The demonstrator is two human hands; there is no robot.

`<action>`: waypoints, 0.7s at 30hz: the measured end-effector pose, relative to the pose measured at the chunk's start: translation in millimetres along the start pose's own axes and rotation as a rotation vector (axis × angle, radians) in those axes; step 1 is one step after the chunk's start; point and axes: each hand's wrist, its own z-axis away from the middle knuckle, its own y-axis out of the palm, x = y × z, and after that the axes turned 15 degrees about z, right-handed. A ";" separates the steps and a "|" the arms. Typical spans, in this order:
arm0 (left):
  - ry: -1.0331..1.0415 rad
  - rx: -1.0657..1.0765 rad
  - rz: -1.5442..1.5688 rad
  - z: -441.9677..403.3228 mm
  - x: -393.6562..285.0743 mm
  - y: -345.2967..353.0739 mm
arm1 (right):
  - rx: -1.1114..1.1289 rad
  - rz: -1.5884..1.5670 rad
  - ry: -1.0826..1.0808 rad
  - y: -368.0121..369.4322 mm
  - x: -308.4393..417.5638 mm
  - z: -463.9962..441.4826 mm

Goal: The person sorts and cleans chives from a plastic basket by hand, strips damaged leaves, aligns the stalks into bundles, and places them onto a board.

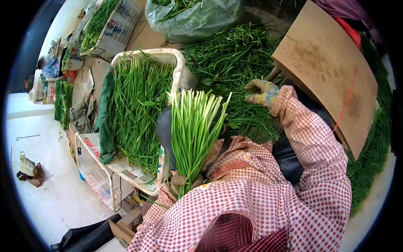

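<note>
Bunch of garlic chives (195,126): upright in front of the checked smock (235,201), pale cut ends at the top, green leaves gathered below.
Left hand: gloved (178,181), closed around the lower, leafy part of the bunch, near the lap.
Right hand: gloved (262,93), thumb and fingers parted and slightly curved, over the loose chives (239,50); a blue and yellow patch marks the glove, with no writing I can make out.
White-rimmed crate (178,67): just left of the bunch, packed with more chives, a green cloth (105,117) draped along its far side.
Printed sheeting (90,145): beside the crate's lower end, carrying red characters and lines of small print, too blurred to read.
Upper crate (119,29): tilted, filled with greens; its pale side bears large blue letters, an H and what may be an O or Q, among finer illegible print.
Clear plastic bag (197,23): at the top, holding greens, touching the loose pile.
Wooden board (323,63): right of the right hand, brown-stained, a red string (348,94) lying across it.
Smock print: red-and-white checks, with small yellow-and-white motifs near the waist.
</note>
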 end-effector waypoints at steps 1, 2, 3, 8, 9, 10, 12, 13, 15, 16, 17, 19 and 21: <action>-0.001 0.006 -0.003 -0.3 -0.4 0.1 | -0.108 -0.338 -0.069 7.6 6.2 13.1; 0.001 0.011 -0.008 -0.4 -0.1 0.5 | -0.297 -0.414 -0.205 13.4 20.0 29.0; 0.002 0.015 -0.007 -1.1 -0.6 -1.0 | -0.287 -0.552 -0.299 25.7 25.3 36.9; -0.001 0.021 -0.014 1.1 1.3 -1.2 | -0.128 0.171 -0.417 25.6 71.1 54.7; 0.000 0.025 -0.021 2.1 1.7 -0.4 | -0.057 0.121 -0.437 30.7 64.4 43.3; 0.001 0.026 -0.019 3.1 1.6 -1.3 | -0.061 0.124 -0.442 44.2 58.2 22.9; 0.007 0.019 -0.023 6.8 2.4 -0.4 | 0.173 -0.549 0.050 64.5 42.2 -12.2; 0.010 0.013 -0.020 8.1 2.3 -1.5 | 0.193 -0.842 0.085 66.5 30.7 -22.5; 0.014 0.009 -0.021 9.7 3.5 -3.1 | -0.103 -1.010 0.160 44.1 -9.2 -32.0; 0.016 0.008 -0.019 10.7 3.8 -4.1 | -0.255 -1.074 0.178 32.5 -28.8 -36.6; 0.017 0.005 -0.019 12.4 5.1 -4.7 | -0.350 -1.211 0.299 21.2 -40.0 -38.2; 0.017 -0.005 -0.014 14.7 7.1 -5.9 | -0.350 -1.319 0.557 7.7 -33.4 -30.9; 0.007 -0.011 -0.006 16.3 8.7 -5.4 | -0.402 -0.788 0.193 12.9 -14.6 -18.4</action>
